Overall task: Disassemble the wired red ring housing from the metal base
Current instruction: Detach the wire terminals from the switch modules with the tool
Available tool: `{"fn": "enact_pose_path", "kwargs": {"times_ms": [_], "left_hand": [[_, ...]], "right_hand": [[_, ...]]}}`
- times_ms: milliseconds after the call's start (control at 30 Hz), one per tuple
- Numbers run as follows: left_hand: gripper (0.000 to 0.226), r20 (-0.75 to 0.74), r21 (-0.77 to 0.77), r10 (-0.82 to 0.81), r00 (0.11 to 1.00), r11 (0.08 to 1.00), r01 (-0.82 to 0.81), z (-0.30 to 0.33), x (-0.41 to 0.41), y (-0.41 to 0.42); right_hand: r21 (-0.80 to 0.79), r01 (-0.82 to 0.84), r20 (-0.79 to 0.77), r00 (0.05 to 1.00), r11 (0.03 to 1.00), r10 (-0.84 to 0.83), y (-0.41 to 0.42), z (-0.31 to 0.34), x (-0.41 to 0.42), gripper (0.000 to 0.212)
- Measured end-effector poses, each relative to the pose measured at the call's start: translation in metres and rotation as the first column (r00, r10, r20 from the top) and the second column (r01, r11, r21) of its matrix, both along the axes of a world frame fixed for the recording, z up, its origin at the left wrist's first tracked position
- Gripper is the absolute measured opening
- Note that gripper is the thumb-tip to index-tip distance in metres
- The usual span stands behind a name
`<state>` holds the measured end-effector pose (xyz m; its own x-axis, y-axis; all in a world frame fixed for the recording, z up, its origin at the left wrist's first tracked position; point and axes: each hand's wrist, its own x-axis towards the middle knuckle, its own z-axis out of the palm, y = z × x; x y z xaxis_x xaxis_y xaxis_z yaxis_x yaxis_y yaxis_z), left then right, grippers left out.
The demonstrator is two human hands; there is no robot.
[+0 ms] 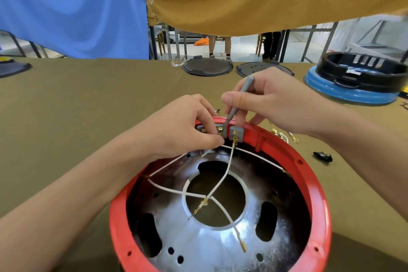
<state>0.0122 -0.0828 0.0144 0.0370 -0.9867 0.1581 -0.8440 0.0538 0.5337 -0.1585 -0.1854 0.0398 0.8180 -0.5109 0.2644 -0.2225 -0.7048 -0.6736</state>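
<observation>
The red ring housing (313,174) sits on the olive-covered table (88,104), nearest the viewer, open side up, with the perforated metal base (220,247) nested inside it. White wires (229,161) with brass terminals cross over the base's round central opening and run up to a grey terminal block (236,133) on the housing's far rim. The left hand (189,126) lies over that far rim, its fingertips pinching at the terminals just left of the block. The right hand (269,104) reaches in from the right of the housing and grips a slim grey tool (239,99), thumb and fingers curled round its shaft, with the tip down at the block. Just right of the housing lie loose brass connectors (284,136) and a small black scrap (322,156). Beyond the housing, at the table's far edge, rest two dark round lids (207,67), and far to its right a black ring stacked on a blue base (353,81).
</observation>
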Motion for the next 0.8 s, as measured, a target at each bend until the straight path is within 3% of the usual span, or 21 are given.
{"fn": "enact_pose_path", "kwargs": {"times_ms": [200, 367, 533, 800], "left_hand": [[0.019, 0.0, 0.014, 0.026, 1.0, 1.0, -0.026, -0.0016, -0.001, 0.0009], [0.018, 0.021, 0.027, 0.011, 1.0, 1.0, -0.011, -0.0007, -0.0007, 0.0019], [0.022, 0.064, 0.038, -0.052, 0.997, 0.998, 0.05, 0.001, -0.0017, 0.0036], [0.016, 0.036, 0.0, 0.033, 0.999, 0.999, -0.033, -0.003, -0.0009, -0.0006]], "right_hand": [[0.106, 0.113, 0.035, 0.992, 0.988, -0.117, 0.0055, -0.0104, 0.0026, 0.046], [0.103, 0.049, 0.06, 0.997, 0.993, -0.055, 0.0011, -0.005, -0.002, 0.039], [-0.063, -0.005, 0.041, 0.999, 0.998, 0.007, 0.0004, -0.0036, -0.0022, 0.031], [-0.008, -0.036, 0.069, 0.997, 0.999, 0.036, -0.0023, -0.0045, -0.004, 0.03]]}}
